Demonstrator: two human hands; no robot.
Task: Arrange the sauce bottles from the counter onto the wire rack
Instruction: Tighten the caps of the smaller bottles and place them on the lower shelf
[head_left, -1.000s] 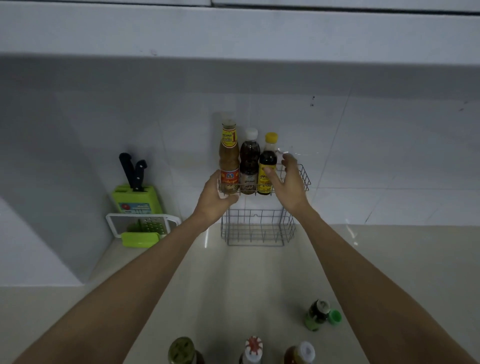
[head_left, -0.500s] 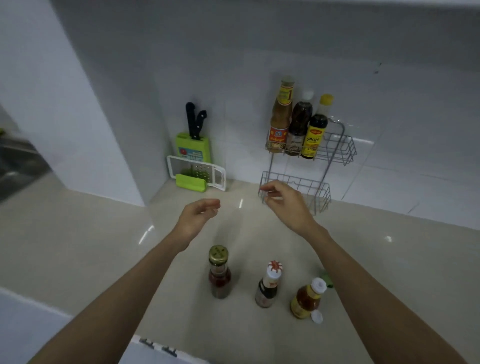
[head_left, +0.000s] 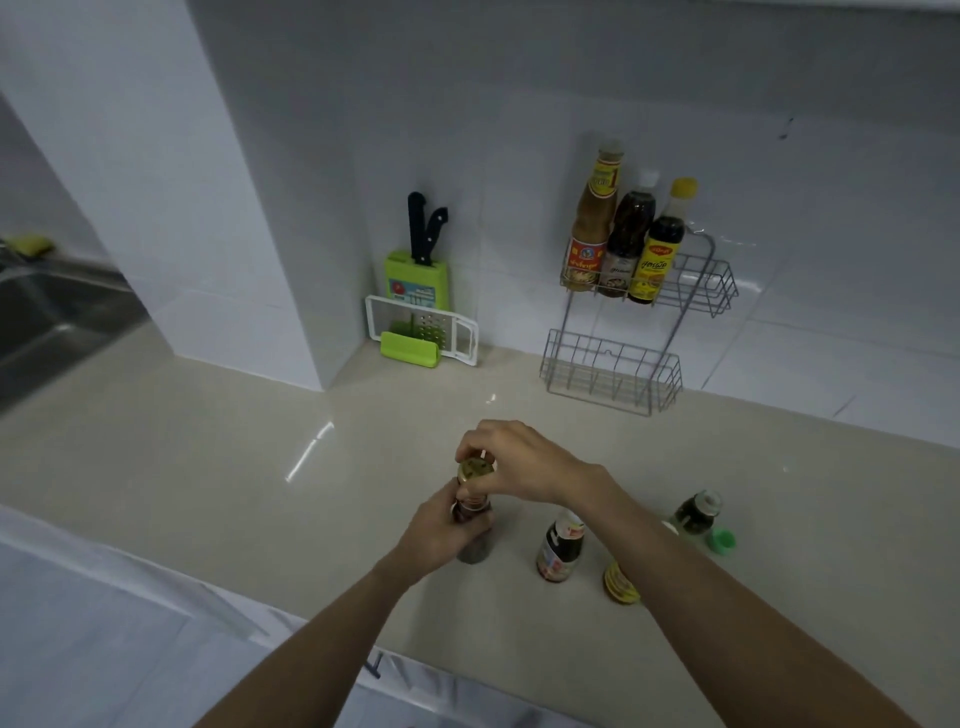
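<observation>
L hand (head_left: 448, 531) wraps gold-cap bottle (head_left: 474, 552) at the body, R hand (head_left: 522, 467) pinches its cap. I read that as steadying for a two-handed lift. Btl stands on counter (head_left: 208, 467), well apart from wire rack (head_left: 609, 372).

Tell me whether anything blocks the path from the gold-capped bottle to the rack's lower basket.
Nothing visible does. The left hand and right hand hold the gold-capped bottle, and only bare counter lies between it and the lower basket, which holds nothing.
</observation>
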